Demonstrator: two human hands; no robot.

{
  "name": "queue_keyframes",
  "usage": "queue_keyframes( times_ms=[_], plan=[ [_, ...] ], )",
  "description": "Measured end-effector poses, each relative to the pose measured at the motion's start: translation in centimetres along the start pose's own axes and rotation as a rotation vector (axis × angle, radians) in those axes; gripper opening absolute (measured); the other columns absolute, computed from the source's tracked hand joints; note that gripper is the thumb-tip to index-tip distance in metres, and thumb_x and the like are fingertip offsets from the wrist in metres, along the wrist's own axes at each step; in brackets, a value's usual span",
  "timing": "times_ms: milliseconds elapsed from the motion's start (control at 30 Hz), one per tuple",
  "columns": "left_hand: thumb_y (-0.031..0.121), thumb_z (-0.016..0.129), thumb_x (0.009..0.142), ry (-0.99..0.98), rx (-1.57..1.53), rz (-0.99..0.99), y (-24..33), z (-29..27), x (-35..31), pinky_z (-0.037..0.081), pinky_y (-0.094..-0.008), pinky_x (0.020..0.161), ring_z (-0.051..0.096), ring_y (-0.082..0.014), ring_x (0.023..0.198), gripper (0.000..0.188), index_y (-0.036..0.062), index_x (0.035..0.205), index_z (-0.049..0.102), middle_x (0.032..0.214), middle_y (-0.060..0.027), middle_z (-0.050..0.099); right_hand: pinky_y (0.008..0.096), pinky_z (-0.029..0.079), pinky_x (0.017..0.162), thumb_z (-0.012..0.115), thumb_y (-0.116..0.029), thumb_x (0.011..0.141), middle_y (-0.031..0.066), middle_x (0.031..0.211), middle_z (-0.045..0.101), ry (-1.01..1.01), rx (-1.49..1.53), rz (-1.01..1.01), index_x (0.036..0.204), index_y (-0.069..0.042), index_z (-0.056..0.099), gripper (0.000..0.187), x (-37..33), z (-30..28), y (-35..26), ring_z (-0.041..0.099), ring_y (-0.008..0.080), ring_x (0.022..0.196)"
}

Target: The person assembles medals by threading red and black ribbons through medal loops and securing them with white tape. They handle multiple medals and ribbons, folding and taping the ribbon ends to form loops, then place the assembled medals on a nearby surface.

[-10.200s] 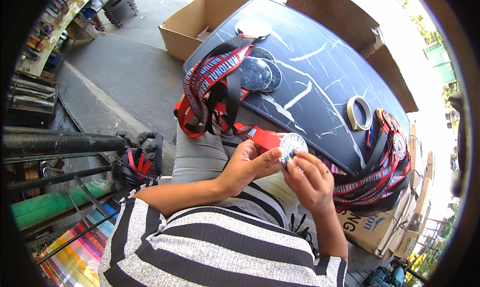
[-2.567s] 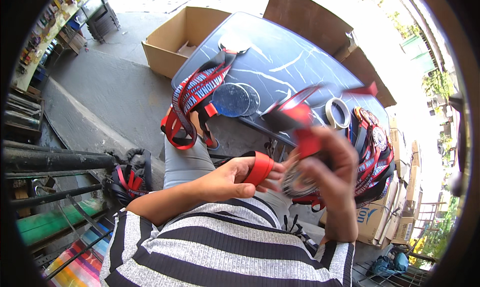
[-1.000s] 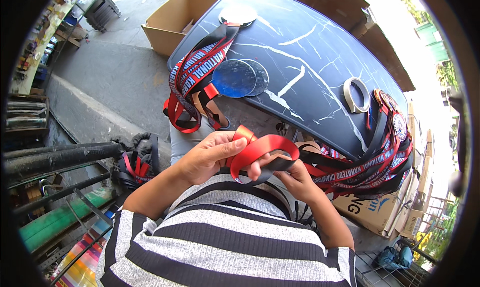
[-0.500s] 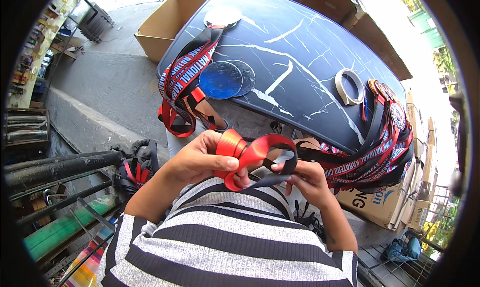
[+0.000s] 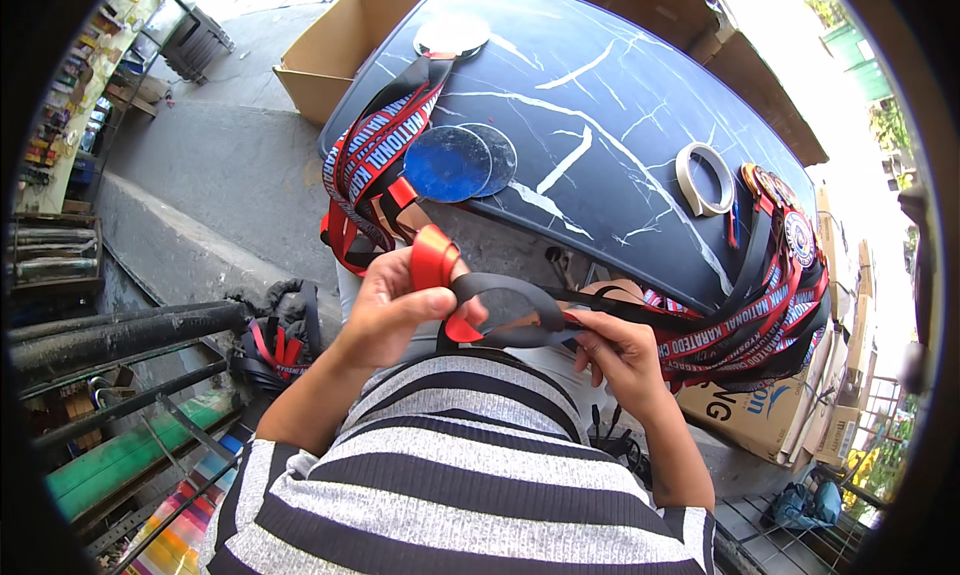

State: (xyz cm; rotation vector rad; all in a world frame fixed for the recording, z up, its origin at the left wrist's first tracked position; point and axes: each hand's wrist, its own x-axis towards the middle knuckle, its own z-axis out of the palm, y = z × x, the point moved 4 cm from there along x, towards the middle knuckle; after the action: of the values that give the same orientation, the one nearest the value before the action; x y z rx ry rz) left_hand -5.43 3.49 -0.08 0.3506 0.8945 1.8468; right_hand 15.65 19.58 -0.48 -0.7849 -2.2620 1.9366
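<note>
A red and black ribbon (image 5: 510, 287) is stretched in a loop between my two hands, in front of my striped shirt. My left hand (image 5: 385, 310) grips its red end, which is folded over the fingers with the thumb pressed below. Thumb and fingers of my right hand (image 5: 618, 353) pinch the dark end. Beyond my left hand, printed medal ribbons (image 5: 375, 160) hang over the table's near left edge from a shiny round disc (image 5: 452, 35). More printed ribbons (image 5: 765, 315) drape off the right edge, with round medals (image 5: 797, 237) lying at their top.
The dark marble-patterned table (image 5: 600, 145) holds a blue disc (image 5: 448, 165) and a roll of tape (image 5: 704, 179). An open cardboard box (image 5: 345, 45) stands beyond its left corner. Black metal rails (image 5: 130, 330) run along my left; cardboard boxes (image 5: 765, 415) stand at right.
The ribbon loop has turned, showing more of its black side and less red. My left hand has tilted upward and moved slightly left; my right hand has moved slightly right.
</note>
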Motion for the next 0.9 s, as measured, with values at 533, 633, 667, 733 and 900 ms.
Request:
queue_keyframes(
  times_ms=[533,633,667,733,900],
  plan=[
    [-0.016,0.059,0.081,0.351,0.432,0.577,-0.9,-1.4,0.1,0.047,-0.0198,0.064,0.056,-0.0052,0.072,0.032,0.0033,0.107,0.056,0.090,-0.0023,0.059,0.0289,0.044,0.048,0.066,-0.004,0.081,0.0030,0.066,0.054,0.059,-0.796,-0.512,0.128,-0.009,0.066,0.047,-1.6,1.4,-3.7,0.056,0.0151,0.052],
    [-0.009,0.059,0.085,0.250,0.347,0.410,-0.9,-0.6,0.0,0.051,-0.0220,0.063,0.060,-0.0076,0.076,0.032,0.0007,0.115,0.054,0.092,-0.0051,0.061,0.0289,0.046,0.050,0.066,0.000,0.085,0.0072,0.075,0.063,0.136,-0.506,-0.439,0.127,-0.007,0.065,0.042,-1.4,1.0,-2.9,0.059,0.0184,0.056],
    [-0.007,0.060,0.086,0.155,0.305,0.277,-0.8,-0.5,0.0,0.052,-0.0222,0.063,0.060,-0.0080,0.077,0.029,0.0004,0.114,0.055,0.093,-0.0054,0.062,0.0288,0.047,0.051,0.065,0.001,0.087,0.0085,0.078,0.065,0.157,-0.396,-0.434,0.127,-0.006,0.065,0.040,-1.5,0.9,-2.8,0.060,0.0187,0.057],
    [0.003,0.067,0.085,0.080,0.264,0.080,-0.7,-0.7,0.0,0.051,-0.0223,0.065,0.061,-0.0087,0.077,0.024,-0.0001,0.107,0.059,0.093,-0.0056,0.063,0.0267,0.047,0.052,0.063,0.001,0.090,0.0082,0.080,0.067,0.169,-0.332,-0.310,0.127,-0.006,0.065,0.037,-1.5,0.6,-2.4,0.061,0.0149,0.059],
    [0.005,0.078,0.073,-0.208,0.259,0.037,1.2,-1.0,-0.5,0.046,-0.0266,0.080,0.059,-0.0105,0.084,0.035,0.0011,0.102,0.059,0.093,-0.0032,0.062,0.0222,0.048,0.052,0.059,0.001,0.095,0.0052,0.077,0.067,0.195,-0.140,-0.072,0.127,-0.006,0.066,0.033,-1.2,0.0,-1.3,0.058,0.0069,0.059]
  ],
)
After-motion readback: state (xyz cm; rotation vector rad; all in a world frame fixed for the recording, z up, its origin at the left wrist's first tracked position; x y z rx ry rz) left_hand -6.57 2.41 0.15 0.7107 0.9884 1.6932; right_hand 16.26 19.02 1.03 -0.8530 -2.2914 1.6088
